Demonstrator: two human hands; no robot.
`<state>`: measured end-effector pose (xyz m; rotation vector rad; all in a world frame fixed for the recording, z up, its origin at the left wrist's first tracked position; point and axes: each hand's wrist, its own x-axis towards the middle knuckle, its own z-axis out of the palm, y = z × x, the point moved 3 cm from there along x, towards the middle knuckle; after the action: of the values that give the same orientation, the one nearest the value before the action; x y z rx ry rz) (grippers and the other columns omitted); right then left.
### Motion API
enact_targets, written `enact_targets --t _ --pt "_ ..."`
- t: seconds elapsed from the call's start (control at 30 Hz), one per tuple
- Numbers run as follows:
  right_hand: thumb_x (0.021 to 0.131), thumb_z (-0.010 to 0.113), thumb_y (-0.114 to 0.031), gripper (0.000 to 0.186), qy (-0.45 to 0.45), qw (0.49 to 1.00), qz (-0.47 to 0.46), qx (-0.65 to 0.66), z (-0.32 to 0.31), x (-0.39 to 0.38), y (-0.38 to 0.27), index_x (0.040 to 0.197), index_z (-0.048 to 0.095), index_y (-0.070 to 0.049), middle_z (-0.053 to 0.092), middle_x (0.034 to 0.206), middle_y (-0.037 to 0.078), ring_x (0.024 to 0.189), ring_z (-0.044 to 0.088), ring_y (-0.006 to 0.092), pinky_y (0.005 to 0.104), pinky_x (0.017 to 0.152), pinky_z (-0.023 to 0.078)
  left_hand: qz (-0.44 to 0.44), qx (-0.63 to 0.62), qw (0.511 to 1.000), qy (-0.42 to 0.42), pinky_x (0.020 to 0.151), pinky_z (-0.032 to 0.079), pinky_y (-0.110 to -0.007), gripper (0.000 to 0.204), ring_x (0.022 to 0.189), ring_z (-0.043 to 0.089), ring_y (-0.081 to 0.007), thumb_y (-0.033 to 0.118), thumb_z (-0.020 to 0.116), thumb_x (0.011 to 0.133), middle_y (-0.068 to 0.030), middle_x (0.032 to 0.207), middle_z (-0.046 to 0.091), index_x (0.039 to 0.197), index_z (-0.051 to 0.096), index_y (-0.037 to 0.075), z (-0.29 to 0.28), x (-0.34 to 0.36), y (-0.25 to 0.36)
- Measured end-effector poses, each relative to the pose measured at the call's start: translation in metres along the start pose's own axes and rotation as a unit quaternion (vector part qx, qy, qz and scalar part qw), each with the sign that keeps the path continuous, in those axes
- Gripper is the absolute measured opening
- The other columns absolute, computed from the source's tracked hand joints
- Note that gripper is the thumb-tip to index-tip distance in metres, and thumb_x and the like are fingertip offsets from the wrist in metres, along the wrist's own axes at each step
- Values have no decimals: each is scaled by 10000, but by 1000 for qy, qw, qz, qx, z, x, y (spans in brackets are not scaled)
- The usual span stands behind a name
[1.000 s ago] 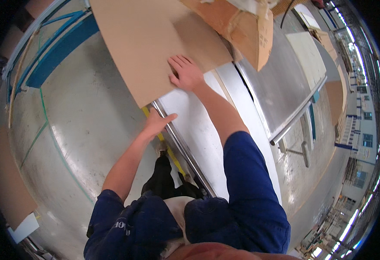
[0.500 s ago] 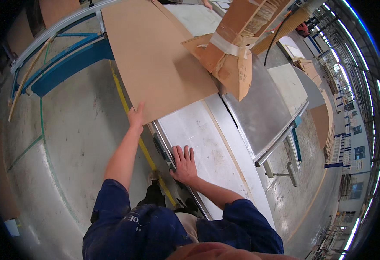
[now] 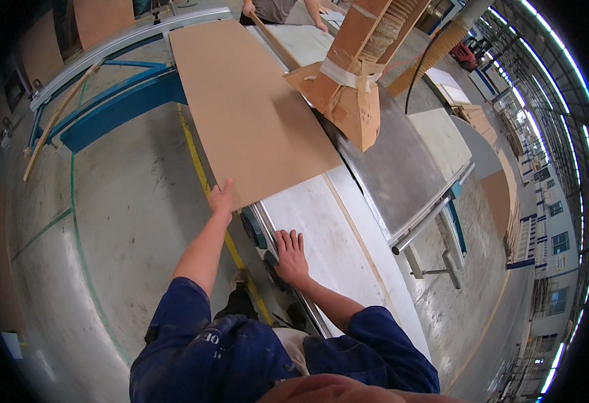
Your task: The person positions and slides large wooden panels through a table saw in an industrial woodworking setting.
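A large brown board (image 3: 254,114) lies on the silver machine table (image 3: 321,221), its near edge toward me. My left hand (image 3: 221,201) is closed on its near left corner. Flat on the table's left metal edge rests my right hand (image 3: 291,258), fingers stretched out and nothing in them. Beside the board's right edge hangs a brown, taped guard box (image 3: 358,87), which hides part of that edge. A narrow brown strip (image 3: 275,43) runs along the board's far right side; a co-worker's hand (image 3: 248,9) is at its far end.
A blue support frame (image 3: 126,111) reaches left, with a wooden stick (image 3: 59,124) leaning on it. A grey side table (image 3: 402,168) with a metal rail (image 3: 429,208) stands right. A ribbed hose (image 3: 429,57) rises behind the guard. Yellow tape (image 3: 197,158) marks the floor.
The board has come back toward me relative to the guard, with my left hand still at its corner. The co-worker and the strip show more. My right hand stays on the table edge.
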<state>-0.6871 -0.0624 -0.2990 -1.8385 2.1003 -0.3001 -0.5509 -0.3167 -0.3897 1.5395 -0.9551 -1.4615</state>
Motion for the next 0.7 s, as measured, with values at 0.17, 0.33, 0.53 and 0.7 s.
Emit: enact_targets --t 0.17,0.33,0.53,0.7 --pt "680 780 -82 961 5 1000 -1 -19 7 -34 9 1522 324 -6 407 1500 204 1445 321 442 565 1250 180 44 159 986 29 890 526 -422 614 1017 687 -298 517 654 972 -196 1107 716 1158 670 -68 -4 -33 1" --pt "697 746 -62 912 16 1000 -15 4 -1 -86 14 1511 340 -2 424 1486 195 1443 337 429 573 1241 200 66 339 937 53 919 509 -500 729 1073 661 -467 614 578 961 -324 1093 690 1072 682 -99 -6 -78 -15" --pt "733 739 -103 885 15 1000 -17 4 -6 -164 28 1513 334 3 428 1485 197 1447 342 426 570 1244 198 85 378 920 61 889 514 -552 744 1037 660 -493 645 539 951 -331 1059 693 1003 681 -84 -8 -154 -40" --pt "685 792 -129 969 23 999 -22 -33 4 -239 46 1524 325 -4 415 1514 204 1452 339 426 572 1245 192 79 388 918 22 889 517 -549 732 1043 662 -482 637 525 966 -318 1068 695 1018 681 -77 -10 -232 -62"
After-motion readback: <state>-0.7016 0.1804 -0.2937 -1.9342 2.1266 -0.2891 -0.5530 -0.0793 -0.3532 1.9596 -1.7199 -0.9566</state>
